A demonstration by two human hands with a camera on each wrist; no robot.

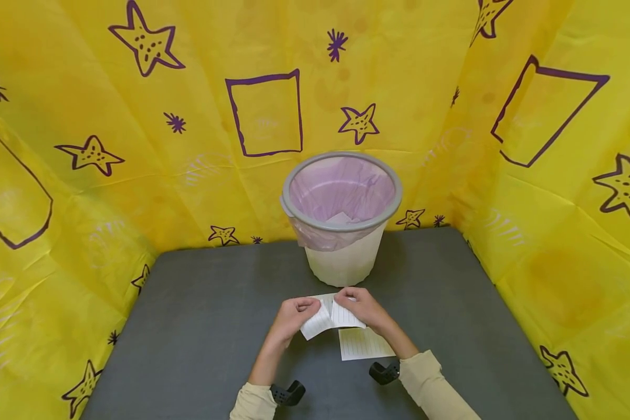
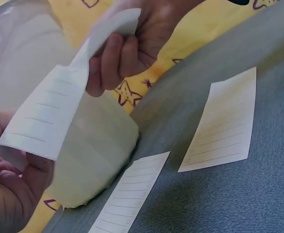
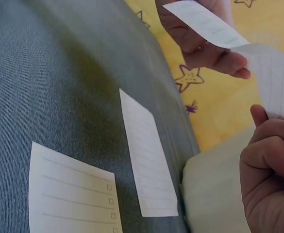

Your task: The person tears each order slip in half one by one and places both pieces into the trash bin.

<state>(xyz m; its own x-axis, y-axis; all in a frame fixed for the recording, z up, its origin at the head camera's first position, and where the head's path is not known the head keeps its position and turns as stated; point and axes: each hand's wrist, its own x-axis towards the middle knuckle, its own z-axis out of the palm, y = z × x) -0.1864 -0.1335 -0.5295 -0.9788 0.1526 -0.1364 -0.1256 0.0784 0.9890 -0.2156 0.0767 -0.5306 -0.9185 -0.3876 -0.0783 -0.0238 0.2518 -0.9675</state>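
White paper [image 1: 317, 325] is pinched in the left hand [image 1: 292, 315] and right hand [image 1: 366, 307]; the bin [image 1: 342, 263] stands at twelve o'clock, nearer the right hand.

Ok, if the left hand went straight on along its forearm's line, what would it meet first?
Probably the front of the bin, beyond the left hand in the head view, though the hand's height above the table is hard to judge.

White lined paper slip [image 1: 317, 325], bent and twisted mid-length, aloft between left fingers [image 1: 308, 303] and right fingers [image 1: 347, 296]
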